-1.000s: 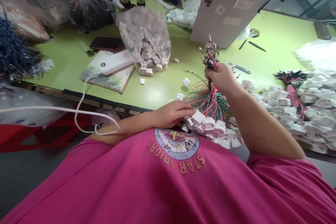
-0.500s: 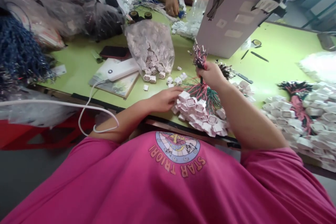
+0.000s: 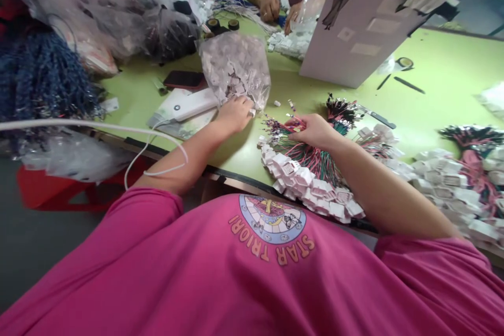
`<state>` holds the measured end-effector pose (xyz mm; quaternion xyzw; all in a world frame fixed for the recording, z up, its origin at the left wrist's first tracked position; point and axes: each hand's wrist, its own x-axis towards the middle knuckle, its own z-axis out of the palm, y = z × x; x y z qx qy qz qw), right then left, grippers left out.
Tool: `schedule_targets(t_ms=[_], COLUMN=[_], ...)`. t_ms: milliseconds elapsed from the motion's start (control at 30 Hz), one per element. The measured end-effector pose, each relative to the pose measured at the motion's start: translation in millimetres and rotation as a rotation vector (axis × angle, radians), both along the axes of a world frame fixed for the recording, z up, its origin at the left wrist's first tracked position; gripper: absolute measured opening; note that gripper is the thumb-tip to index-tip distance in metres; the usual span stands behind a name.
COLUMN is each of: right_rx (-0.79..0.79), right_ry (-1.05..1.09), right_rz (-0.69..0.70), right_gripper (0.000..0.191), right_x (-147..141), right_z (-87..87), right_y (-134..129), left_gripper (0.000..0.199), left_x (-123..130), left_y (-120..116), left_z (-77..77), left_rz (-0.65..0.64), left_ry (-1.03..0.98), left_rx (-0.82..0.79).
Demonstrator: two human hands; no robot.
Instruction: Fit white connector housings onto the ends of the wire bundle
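Green worktop [image 3: 452, 63]: spreads across the view, its near edge running in front of the wearer's pink shirt [image 3: 157, 262].
Grey panel [image 3: 350, 58]: stands upright toward the far edge, right of the middle.
Clear bag [image 3: 236, 55]: slumped left of the panel, small white pieces showing through it, its lower end turned toward the near edge.
Wire bundle [image 3: 315, 160]: pink and green strands lying near the middle of the near edge, their length slanting from tipped ends at the upper left down toward that edge.
White connectors [image 3: 307, 184]: a heaped row at the bundle's lower end, along the near edge.
Right hand [image 3: 315, 131]: the nearer one to the bundle, lying over it; thumb and fingers pinch a few wires [image 3: 296, 125] close to their tips.
Left hand [image 3: 235, 114]: at the bag's lower end, fingers bent.
Wire ends [image 3: 271, 128]: between the two hands, pointing left; from the right hand's pinch, the bag lies leftward and farther from the near edge.
Small white piece [image 3: 252, 112]: at the left fingertips; whether pinched or merely touched, I cannot tell.
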<state>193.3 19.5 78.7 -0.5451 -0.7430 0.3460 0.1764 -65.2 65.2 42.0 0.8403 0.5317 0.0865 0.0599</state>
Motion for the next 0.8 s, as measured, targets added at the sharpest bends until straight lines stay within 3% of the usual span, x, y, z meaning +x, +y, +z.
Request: schedule_targets(t_ms=[100,233,400,500,600,700,800], right_rx=[0.014,-0.03,-0.11,-0.146,-0.156,-0.156,-0.145], right_ry=[0.045,0.226,0.347,0.379,0.414,0.457,0.451], right_rz=[-0.014,-0.029,0.004,-0.034,-0.077,-0.073,-0.055], right_gripper=[0.041,0.028,0.018,0.021,0.024,0.022,0.015], right_x=[-2,2,4,3,2,3,2], right_z=[7.1,13.6,11.2,9.0,6.8,3.8,1.4], right_y=[-5,-15,-22,-24,-25,-26,-28], left_gripper=[0.04,0.031,0.033,0.034,0.03,0.027,0.042], left_x=[4,7,-4,-7,2,22,40], left_y=[12,16,19,2,-28,-56,-68], left_z=[-8.7,-18.8,-10.9,4.1,14.3,12.2,2.8], left_rz=[-0.003,0.003,-0.029,0.022,0.049,-0.023,-0.11], left_ry=[0.091,0.061,-0.057,-0.334,-0.751,-1.084,-1.247], left_rx=[-0.008,0.002,-0.011,-0.046,-0.275,-0.553,-0.664])
